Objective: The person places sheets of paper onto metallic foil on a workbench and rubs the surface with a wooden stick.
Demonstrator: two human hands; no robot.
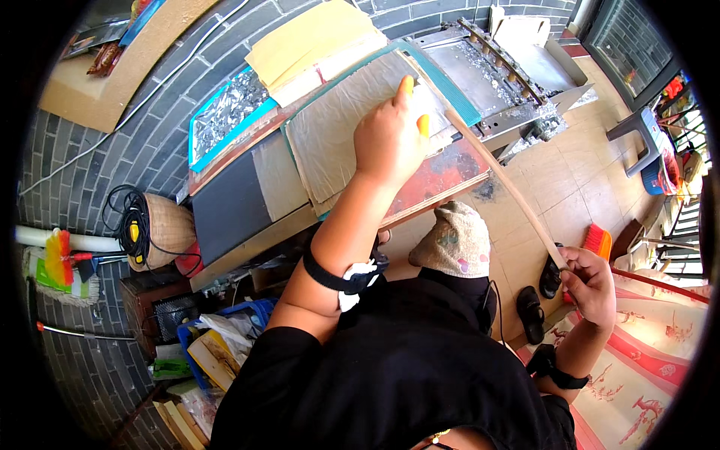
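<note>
My left hand (391, 135), with orange covers on two fingertips, is over a stack of thin greyish sheets (343, 121) on a green ribbed mat (469, 112). Its lower fingers are hidden, so I cannot tell whether it grips anything. My right hand (590, 284), out to the right, pinches the near end of a long thin pale-brown strip (517, 202), perhaps wood. The strip slants up and left, and its far end is near the right edge of the sheets. The mat lies on a worn red board (444, 174).
Yellowish sheets (315, 42) and a blue-rimmed tray of silvery scraps (225, 115) are behind on the left. A metal frame with a rod (500, 59) stands at the back right. A patterned cloth cover (455, 239) is below the board's edge. Black sandals (530, 312) lie on the tiled floor.
</note>
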